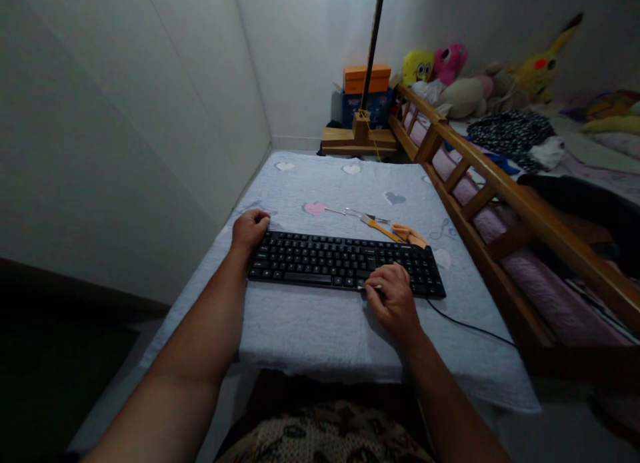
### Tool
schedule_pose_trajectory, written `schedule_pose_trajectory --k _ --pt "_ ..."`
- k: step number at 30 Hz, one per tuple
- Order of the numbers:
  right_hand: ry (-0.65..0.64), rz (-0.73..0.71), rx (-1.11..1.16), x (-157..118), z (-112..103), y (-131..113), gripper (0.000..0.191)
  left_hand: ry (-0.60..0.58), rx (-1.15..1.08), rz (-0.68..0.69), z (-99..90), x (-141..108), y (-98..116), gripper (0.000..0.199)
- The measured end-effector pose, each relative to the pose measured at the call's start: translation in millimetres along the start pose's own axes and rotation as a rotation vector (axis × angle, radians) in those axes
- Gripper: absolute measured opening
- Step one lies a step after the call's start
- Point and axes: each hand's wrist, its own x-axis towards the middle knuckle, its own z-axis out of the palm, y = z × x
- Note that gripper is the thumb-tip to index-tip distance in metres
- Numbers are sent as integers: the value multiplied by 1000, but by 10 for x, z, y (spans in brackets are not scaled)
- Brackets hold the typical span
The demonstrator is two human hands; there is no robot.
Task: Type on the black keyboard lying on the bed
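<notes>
A black keyboard (pixel 315 260) lies across the cloth-covered table, its cable leaving at the right. At the keyboard's upper left corner rests my left hand (pixel 250 229), fingers curled together at the edge; whatever they grip is hidden. My right hand (pixel 393 293) is over the lower right part of the keyboard, with a thin white cotton swab (pixel 369 288) pinched between thumb and fingers. Behind the keyboard lie a yellow-handled brush (pixel 383 230), a folded orange cloth (pixel 410 236), metal tweezers (pixel 353 212) and another thin stick (pixel 335 211).
A wooden bed rail (pixel 500 183) runs along the table's right side, with plush toys and clothes beyond it. Behind the table stand a wooden stand base (pixel 360 141) with a dark pole and an orange box (pixel 367 78). A pale wall surface rises at the left.
</notes>
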Motion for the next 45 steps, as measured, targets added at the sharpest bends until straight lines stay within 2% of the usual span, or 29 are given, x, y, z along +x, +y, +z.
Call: schedule_pose_trajectory --k 12,20,45 --pt "97 52 -58 -9 -28 12 15 4 -1 -4 12 9 -18 30" --pt "116 64 -106 -33 -27 50 14 5 9 -3 -8 -7 42 28" --pt "174 87 -187 -39 -63 67 16 -6 24 6 11 7 3 30"
